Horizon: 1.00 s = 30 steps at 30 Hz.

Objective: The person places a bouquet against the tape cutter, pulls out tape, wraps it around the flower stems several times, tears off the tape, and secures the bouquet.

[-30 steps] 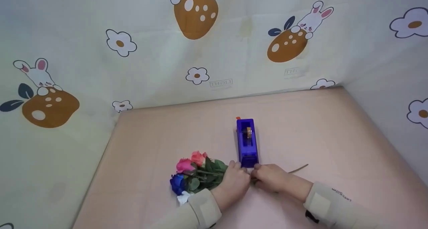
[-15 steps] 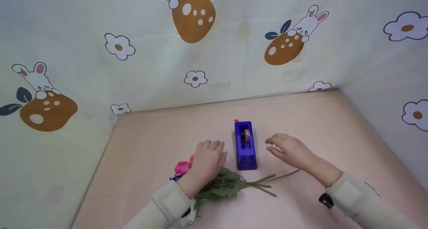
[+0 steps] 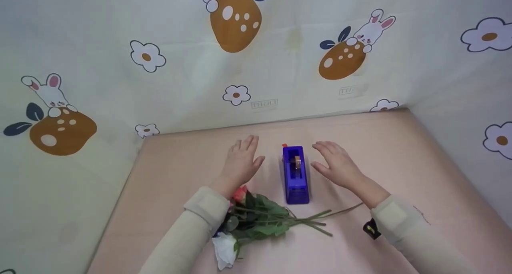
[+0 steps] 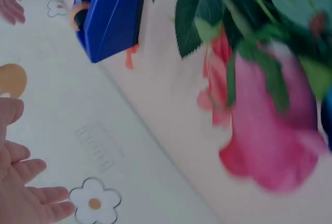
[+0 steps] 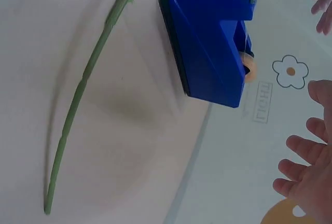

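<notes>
A blue tape dispenser with a small roll of tape stands on the table between my two hands. My left hand is held to its left with fingers straight and thumb spread, touching nothing. On the other side, my right hand faces it with fingers extended, also holding nothing. A bunch of artificial roses lies in front of the dispenser, its green stems pointing right. Its white rose shows at the front, and a pink rose looms large in the left wrist view. The left sleeve partly hides the flower heads.
The pink-beige table meets a patterned cloth wall at the back and sides. An orange tab sticks out at the dispenser's far end. One long stem reaches toward the right forearm.
Both hands have let go of the rose bunch, leaving it on the table. They have moved forward and apart, to either side of the tape dispenser, with the fingers straightening out.
</notes>
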Available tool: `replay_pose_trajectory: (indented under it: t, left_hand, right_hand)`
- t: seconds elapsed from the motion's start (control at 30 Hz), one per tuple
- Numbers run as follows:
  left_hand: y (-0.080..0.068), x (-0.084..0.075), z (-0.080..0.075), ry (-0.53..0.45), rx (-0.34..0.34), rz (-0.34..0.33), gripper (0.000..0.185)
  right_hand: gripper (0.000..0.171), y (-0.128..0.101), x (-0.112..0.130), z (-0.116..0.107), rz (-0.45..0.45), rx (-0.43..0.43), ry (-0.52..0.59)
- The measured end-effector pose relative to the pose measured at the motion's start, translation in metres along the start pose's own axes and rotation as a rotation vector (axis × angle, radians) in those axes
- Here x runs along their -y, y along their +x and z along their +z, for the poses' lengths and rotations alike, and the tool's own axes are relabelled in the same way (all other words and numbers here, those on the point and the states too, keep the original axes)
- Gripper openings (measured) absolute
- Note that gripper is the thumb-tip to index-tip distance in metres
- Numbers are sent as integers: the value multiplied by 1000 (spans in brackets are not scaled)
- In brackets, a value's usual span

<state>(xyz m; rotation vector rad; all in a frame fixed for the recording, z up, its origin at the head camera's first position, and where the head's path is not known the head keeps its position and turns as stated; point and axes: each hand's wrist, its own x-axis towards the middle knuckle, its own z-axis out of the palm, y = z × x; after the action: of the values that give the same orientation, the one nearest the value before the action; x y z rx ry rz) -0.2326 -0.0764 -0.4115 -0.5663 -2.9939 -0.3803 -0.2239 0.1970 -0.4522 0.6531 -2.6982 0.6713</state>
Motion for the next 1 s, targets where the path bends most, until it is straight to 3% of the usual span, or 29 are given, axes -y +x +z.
replay_pose_trajectory:
  t: [0.17, 0.4, 0.57, 0.87, 1.0]
  left_hand:
    - [16, -12, 26, -104, 159, 24, 59]
    - [30, -22, 51, -195, 250, 10, 59]
    - [33, -27, 61, -199, 280, -24, 59]
    - [39, -39, 69, -67, 258, -12, 63]
    - [38, -40, 69, -70, 253, -21, 66]
  right_hand:
    - [51, -1, 3, 11, 41, 55, 35]
    - [51, -8, 5, 20, 81, 114, 50]
    - [52, -13, 5, 25, 65, 151, 60]
    - [49, -20, 8, 23, 63, 199, 69]
    - [43, -21, 12, 20, -6, 156, 57]
